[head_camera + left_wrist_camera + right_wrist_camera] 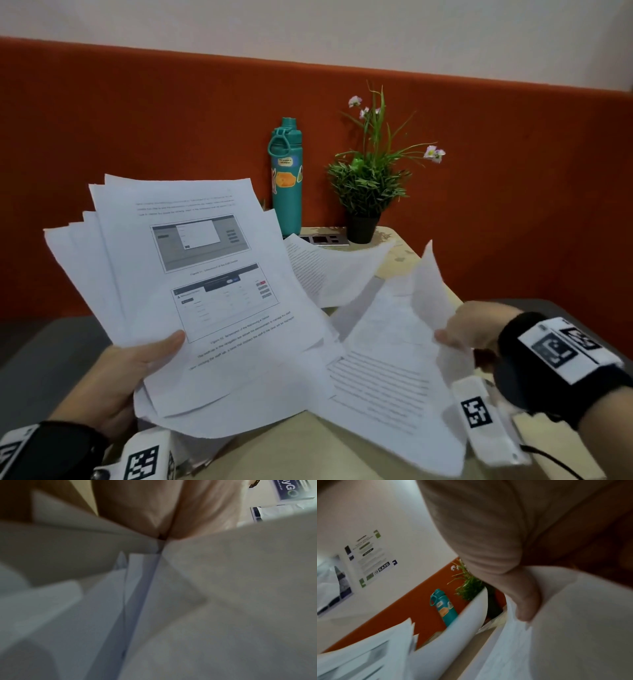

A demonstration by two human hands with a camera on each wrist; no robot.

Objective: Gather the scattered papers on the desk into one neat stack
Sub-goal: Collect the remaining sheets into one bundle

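Left hand (137, 370) held a fanned bundle of papers (191, 274) lifted off the worktop (308, 452), thumb on the top printed sheet, fingers curled beneath. Right hand (472, 329) pinched the curled edge of a text sheet (394, 359) between thumb and fingers (525, 604); that sheet's lower part lay on the worktop. Farther back, one more loose sheet (335, 270) lay partly over the far worktop. Beyond it, against the orange partition (137, 120), stood a teal bottle (287, 178) and a potted plant (366, 185), near each other.

Office, desk (404, 270), orange partition (171, 130), wall notices (370, 558)
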